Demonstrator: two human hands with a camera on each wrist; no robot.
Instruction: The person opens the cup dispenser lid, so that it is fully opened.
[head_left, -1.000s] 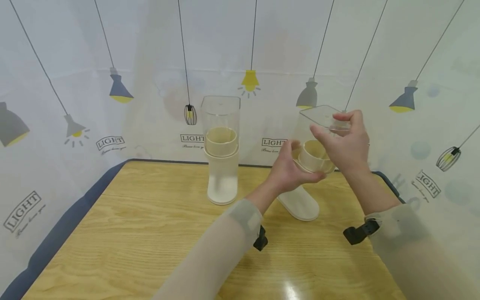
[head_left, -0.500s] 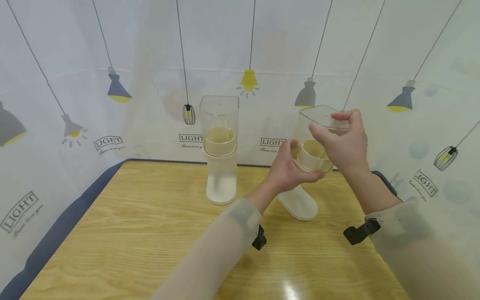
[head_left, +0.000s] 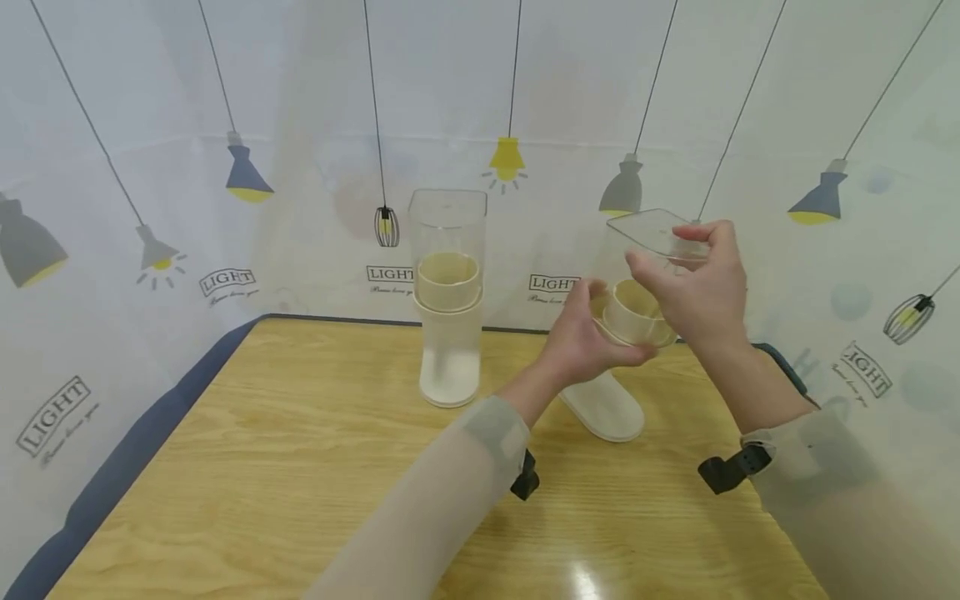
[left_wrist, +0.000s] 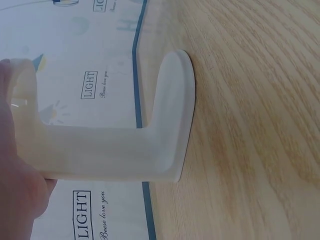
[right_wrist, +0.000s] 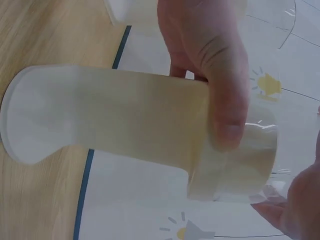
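A cream-coloured dispenser stand point(head_left: 609, 408) rises from a flat oval foot on the table. Its round collar point(head_left: 633, 310) sits inside the lower end of a clear container point(head_left: 651, 235). My left hand point(head_left: 581, 340) grips the stand around this collar, thumb in front and fingers behind. Higher up, my right hand point(head_left: 705, 287) pinches the clear container near its top rim between thumb and fingers. In the left wrist view, the stand's upright point(left_wrist: 100, 152) bends into its foot. The right wrist view shows the left thumb point(right_wrist: 227, 120) pressed across the collar.
A second cream stand point(head_left: 450, 358) with its own clear container point(head_left: 448, 218) stands upright to the left. The wooden table point(head_left: 300, 467) has a dark blue edge point(head_left: 180, 392). Behind it hangs a white cloth point(head_left: 315, 167) printed with lamps.
The head view shifts slightly, so everything appears a little farther right than half a second ago. Both hands keep the same hold, and the stands stay in place.
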